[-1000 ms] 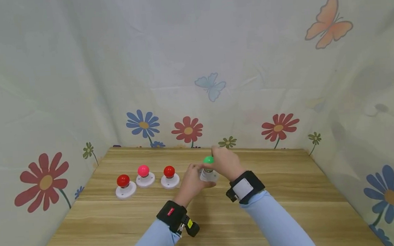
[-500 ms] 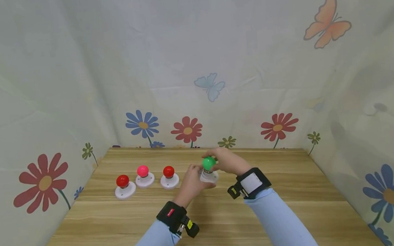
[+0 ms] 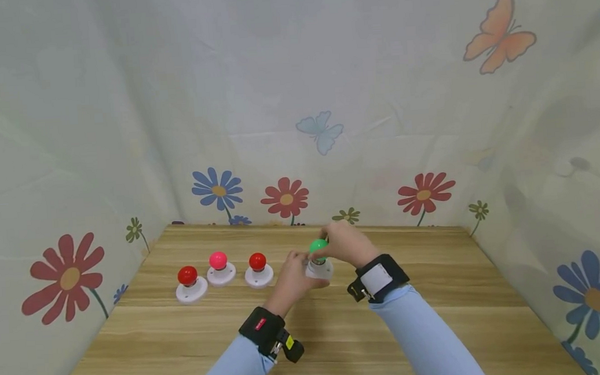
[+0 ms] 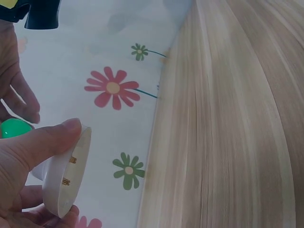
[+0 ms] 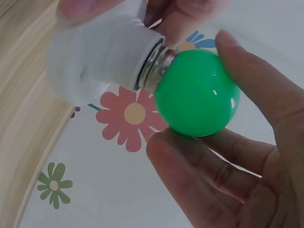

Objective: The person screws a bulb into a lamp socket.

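A white lamp socket (image 5: 107, 57) with a round base is gripped by my left hand (image 3: 292, 280), thumb on one side and fingers on the other. In the left wrist view its base (image 4: 72, 173) is tilted up off the table, with brass contacts showing underneath. A round green light bulb (image 5: 197, 92) sits in the socket's mouth, part of its metal screw thread still visible. My right hand (image 3: 350, 245) holds the bulb's globe between thumb and fingers, from the right side. In the left wrist view the bulb (image 4: 15, 128) is mostly hidden behind my left hand.
To the left on the wooden table (image 3: 227, 343) stand three white sockets with bulbs: a red bulb (image 3: 187, 275), a pink bulb (image 3: 218, 260) and another red bulb (image 3: 257, 261). A flower-printed curtain (image 3: 252, 98) closes off the back and sides.
My right hand turned back and loosened around the green bulb, then turned forward over it again. My left hand keeps the socket in the same place.
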`<state>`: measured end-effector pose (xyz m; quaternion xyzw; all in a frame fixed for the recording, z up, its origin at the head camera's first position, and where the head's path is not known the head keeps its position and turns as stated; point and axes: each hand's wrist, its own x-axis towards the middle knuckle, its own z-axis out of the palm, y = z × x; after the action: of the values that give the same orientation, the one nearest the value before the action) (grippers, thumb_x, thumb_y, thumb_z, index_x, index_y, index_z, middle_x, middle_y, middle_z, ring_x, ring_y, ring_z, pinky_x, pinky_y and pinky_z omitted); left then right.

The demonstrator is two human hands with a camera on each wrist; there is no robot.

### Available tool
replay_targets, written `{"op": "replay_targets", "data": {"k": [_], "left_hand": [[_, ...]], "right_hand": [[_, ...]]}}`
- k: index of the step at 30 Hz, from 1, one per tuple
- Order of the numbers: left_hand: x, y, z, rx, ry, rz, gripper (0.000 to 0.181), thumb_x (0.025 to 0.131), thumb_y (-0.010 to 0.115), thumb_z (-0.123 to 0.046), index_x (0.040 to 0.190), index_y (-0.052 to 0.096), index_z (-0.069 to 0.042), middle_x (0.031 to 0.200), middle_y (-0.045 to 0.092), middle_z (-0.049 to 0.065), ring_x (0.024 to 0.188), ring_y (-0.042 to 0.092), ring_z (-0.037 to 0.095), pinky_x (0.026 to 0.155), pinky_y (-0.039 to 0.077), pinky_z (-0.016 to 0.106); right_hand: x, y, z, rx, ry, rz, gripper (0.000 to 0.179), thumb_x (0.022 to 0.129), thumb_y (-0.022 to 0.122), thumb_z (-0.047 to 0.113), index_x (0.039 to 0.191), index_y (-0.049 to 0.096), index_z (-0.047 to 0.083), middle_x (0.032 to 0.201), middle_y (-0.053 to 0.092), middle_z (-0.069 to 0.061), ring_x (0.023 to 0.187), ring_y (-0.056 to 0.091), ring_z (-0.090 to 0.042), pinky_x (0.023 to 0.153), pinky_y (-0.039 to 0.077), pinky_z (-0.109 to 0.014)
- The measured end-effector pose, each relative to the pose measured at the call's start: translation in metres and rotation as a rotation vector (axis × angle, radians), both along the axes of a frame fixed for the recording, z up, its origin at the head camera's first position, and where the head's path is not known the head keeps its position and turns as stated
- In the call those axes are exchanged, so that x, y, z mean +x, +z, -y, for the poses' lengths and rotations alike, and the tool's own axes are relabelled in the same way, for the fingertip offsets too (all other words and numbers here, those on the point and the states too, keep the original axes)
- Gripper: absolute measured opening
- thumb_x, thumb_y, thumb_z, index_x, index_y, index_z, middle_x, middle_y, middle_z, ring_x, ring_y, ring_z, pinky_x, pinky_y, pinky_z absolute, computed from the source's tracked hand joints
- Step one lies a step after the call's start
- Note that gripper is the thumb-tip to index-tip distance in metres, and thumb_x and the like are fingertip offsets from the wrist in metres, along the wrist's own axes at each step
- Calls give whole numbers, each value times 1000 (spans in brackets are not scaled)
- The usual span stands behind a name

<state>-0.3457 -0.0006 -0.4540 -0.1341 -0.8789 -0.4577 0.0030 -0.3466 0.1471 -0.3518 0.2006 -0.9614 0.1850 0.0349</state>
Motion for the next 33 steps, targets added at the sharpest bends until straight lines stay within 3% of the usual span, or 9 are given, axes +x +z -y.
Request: {"op": "replay_targets", "data": {"k": [4,6,10,13,15,18,22,28,33], "left_hand": [[2,1,1,9,-11,-7,71,72,86,-31,132,56,-8,132,49,16,115,53,33,101,45,53],[2,1,1,16,-12,-5,70,72,86,-30,132,57,-10,131,49,16,116,52,33,101,45,53],[1,-2,2,25,0,-12,70,72,86,-30,133,57,-11,133,49,16,118,52,35,101,45,54],[-2,-4,3,16,6,-26,71,72,86,-31,133,57,-10,134,49,17,118,51,36,101,44,55],[-3,-4,3,7,6,-38,72,71,86,-31,133,56,-8,134,49,18,118,51,36,101,44,57],[-4,-3,4,3,8,-40,72,71,87,-30,132,56,-6,134,49,18,118,51,36,101,43,57],[-3,-3,4,-4,13,-32,72,71,87,-29,131,56,-4,131,50,17,116,52,35,101,44,56],[0,-3,4,-2,13,-29,72,71,87,-29,131,56,-4,129,51,17,114,53,35,100,45,55],[0,-3,4,-13,1,-33,73,71,87,-30,132,56,-4,127,51,16,112,54,33,99,46,53]], "right_hand": [[0,-1,1,38,-25,-41,42,73,82,42,84,68,3,72,64,-2,60,57,-13,55,50,-24],[0,-3,1,52,-23,-52,46,74,81,44,89,68,2,76,66,-5,63,59,-16,58,53,-27],[-3,-4,-3,31,64,-6,64,81,75,46,126,58,4,120,63,-16,103,64,-29,84,56,-43],[-5,-2,-11,-35,215,66,68,88,70,35,146,42,11,149,40,-18,135,41,-36,104,43,-54],[-7,0,-15,-68,315,108,63,90,69,23,146,43,12,154,35,-15,142,32,-36,109,36,-55],[-8,3,-19,-65,402,126,51,91,66,10,140,51,9,150,42,-14,139,37,-34,109,38,-52],[-8,3,-20,-42,424,126,43,91,64,7,134,57,7,141,53,-14,132,48,-32,104,44,-49],[-7,0,-18,-45,392,105,39,90,66,9,129,61,7,133,60,-11,125,54,-29,102,47,-46],[-5,-2,-14,-61,277,82,35,90,69,17,123,65,7,119,67,-10,105,65,-21,91,54,-41]]}}
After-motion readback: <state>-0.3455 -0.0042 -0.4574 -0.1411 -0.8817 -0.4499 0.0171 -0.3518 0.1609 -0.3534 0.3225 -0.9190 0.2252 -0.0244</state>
